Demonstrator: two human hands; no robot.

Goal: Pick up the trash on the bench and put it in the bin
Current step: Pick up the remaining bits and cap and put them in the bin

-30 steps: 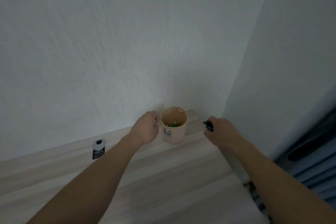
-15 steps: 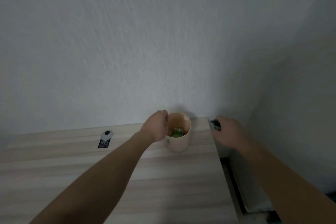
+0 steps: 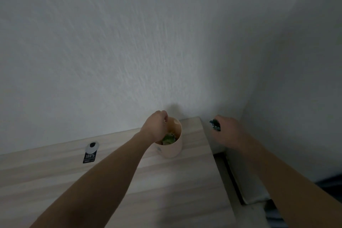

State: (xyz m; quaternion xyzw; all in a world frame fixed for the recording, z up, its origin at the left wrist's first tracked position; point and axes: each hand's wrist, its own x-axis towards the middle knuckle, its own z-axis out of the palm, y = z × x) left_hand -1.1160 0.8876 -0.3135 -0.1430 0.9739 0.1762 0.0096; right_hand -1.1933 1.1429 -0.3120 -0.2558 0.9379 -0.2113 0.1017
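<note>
A small beige cup-shaped bin (image 3: pixel 173 149) stands near the back right corner of the pale wooden bench (image 3: pixel 129 190), with green trash (image 3: pixel 168 139) inside it. My left hand (image 3: pixel 156 126) hovers over the bin's left rim, fingers curled downward; whether it holds anything is hidden. My right hand (image 3: pixel 226 131) is past the bench's right edge, closed around a small dark wrapper (image 3: pixel 214 125) that sticks out by the thumb. A black-and-white tag (image 3: pixel 90 152) lies flat on the bench to the left.
White walls meet in a corner just behind the bin. The bench's right edge drops to a gap with a dark strip (image 3: pixel 233 181) and a light surface below.
The view swung left and steadied. My left hand moved from beside the bin to over its rim. My right hand stays to the right, holding the dark wrapper.
</note>
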